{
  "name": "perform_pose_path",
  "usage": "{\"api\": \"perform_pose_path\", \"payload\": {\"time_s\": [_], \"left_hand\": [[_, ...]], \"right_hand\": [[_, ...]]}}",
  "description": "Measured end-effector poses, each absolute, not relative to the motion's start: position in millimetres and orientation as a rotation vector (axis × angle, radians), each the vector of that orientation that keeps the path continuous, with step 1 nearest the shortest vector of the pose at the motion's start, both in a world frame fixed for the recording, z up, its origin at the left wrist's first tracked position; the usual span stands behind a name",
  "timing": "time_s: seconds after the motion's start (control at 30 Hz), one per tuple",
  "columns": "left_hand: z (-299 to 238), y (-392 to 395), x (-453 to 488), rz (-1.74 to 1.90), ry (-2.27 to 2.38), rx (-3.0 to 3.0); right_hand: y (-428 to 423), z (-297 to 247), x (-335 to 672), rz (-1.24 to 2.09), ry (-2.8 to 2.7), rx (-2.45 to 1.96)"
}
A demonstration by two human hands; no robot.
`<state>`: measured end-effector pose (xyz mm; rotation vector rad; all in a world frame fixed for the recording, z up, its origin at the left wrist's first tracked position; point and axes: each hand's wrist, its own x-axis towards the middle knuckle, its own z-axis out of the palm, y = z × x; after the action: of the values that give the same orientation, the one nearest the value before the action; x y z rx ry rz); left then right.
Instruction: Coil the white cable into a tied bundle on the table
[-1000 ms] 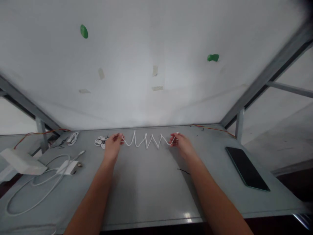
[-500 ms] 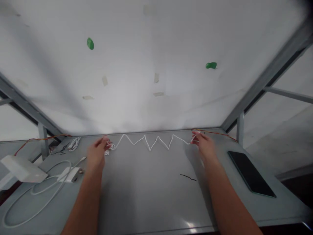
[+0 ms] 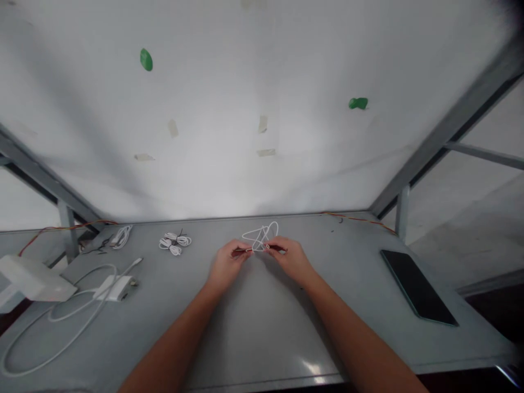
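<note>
Head view: the 2 hands are at the far middle of the table (image 3: pixel 254 333), fingertips near each other with a gap between. Left hand (image 3: pixel 226 266) appears pinched on the left part of the white cable (image 3: pixel 261 238); right hand (image 3: pixel 295 262) appears pinched on its right part. Cable sits between and just beyond the fingers in loose, crossed loops; cannot tell whether these touch the table. To the left, well apart: 1 tied cable bundle (image 3: pixel 175 242) and a white adapter (image 3: pixel 112 287) with its cord. Right: 1 dark flat device (image 3: pixel 417 287). Risks, judged: the crossed loops could tighten into a knot if the hands were pulled apart; if either pinch slackened, the springy-looking loops could open out, since only fingertips appear to hold them. A wide leftward sweep could snag the bundle.
</note>
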<state>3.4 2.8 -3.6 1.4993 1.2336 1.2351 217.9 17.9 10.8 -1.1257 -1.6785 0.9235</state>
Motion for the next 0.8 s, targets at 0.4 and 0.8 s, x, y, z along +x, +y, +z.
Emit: {"api": "perform_pose_path", "payload": {"time_s": [0.4,0.8], "left_hand": [[-9,5,-1,1.246,1.166,1.504],[12,28,-66,1.854,1.363,0.912]], "right_hand": [[17,17,221,0.902,-1.802,-1.018],[47,18,278,0.855,-1.026,-1.199]]}}
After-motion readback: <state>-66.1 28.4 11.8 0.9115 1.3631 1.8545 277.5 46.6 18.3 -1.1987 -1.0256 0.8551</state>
